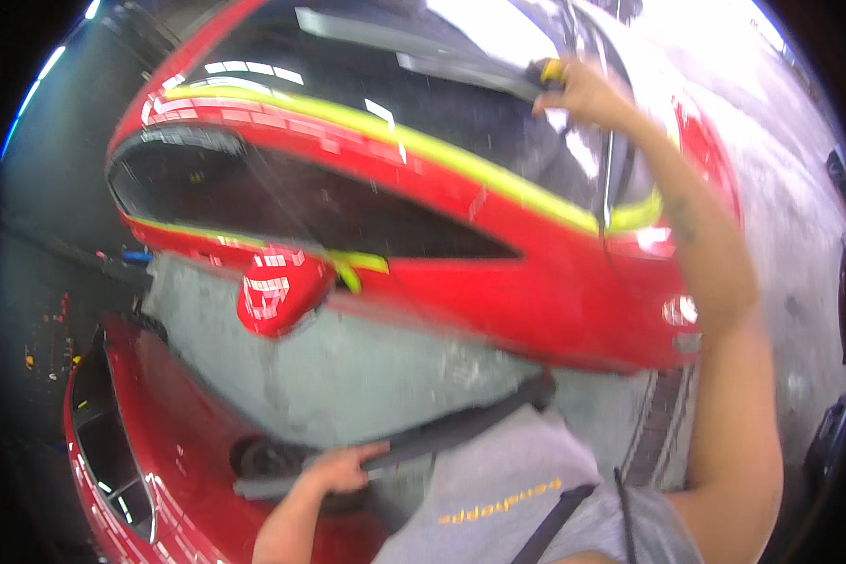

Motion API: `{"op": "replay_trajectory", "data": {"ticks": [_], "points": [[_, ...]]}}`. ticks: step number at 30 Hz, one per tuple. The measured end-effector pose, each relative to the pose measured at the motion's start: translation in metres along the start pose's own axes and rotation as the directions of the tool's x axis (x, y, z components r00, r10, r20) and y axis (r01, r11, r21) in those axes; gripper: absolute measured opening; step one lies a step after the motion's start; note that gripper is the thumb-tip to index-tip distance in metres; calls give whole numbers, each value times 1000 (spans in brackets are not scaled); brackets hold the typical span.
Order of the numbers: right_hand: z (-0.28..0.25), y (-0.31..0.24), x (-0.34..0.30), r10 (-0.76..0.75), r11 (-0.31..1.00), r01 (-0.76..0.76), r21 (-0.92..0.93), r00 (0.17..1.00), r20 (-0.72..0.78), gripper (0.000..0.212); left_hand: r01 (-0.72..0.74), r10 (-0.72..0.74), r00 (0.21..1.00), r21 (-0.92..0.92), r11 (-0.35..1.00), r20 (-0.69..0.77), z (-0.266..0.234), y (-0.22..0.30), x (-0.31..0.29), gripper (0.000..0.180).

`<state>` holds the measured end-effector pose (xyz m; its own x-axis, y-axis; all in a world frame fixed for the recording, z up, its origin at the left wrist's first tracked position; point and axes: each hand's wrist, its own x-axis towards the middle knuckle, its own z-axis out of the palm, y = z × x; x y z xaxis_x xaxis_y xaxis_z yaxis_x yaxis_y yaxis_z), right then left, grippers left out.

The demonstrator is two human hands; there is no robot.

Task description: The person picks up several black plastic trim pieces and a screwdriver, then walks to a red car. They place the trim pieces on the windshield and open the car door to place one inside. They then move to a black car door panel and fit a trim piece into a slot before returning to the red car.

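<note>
My right hand (587, 94) reaches out over the dark windshield (442, 94) of a red car (573, 301). Its fingers are closed around a small yellow-and-black object (552, 71), whose kind is blurred by motion. Yellow-green masking tape (423, 148) runs along the windshield's edge, and more tape crosses its lower corner. Low in the view, my left hand (338, 468) is closed over a long dark-grey strip (461, 420) that lies slantwise in front of my grey shirt. Its exact kind is unclear.
A red side mirror (277, 293) juts from the car, with loose tape (357, 266) beside it. Another red car body with windows (113, 442) and a wheel (263, 459) stands at the lower left. Grey floor (395, 348) lies between them. A dark floor grate (665, 414) is near my right side.
</note>
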<state>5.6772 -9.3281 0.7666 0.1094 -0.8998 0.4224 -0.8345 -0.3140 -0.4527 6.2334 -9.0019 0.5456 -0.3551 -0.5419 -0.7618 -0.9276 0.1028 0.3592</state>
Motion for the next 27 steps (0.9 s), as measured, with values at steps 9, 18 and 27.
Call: {"op": "replay_trajectory", "data": {"ticks": [9,18,27], "points": [[-83,-71,-327,450,889,-429,162,883,-133,63,-212,228,972,-212,954,54,5,-43,55,83],[12,-177,-641,882,466,-739,487,435,-184,67,-273,318,935,-258,927,156,-7,-18,80,87],[-2,-209,-747,877,477,-692,542,334,-347,69,-404,434,875,-167,899,214,-3,30,91,93]]}}
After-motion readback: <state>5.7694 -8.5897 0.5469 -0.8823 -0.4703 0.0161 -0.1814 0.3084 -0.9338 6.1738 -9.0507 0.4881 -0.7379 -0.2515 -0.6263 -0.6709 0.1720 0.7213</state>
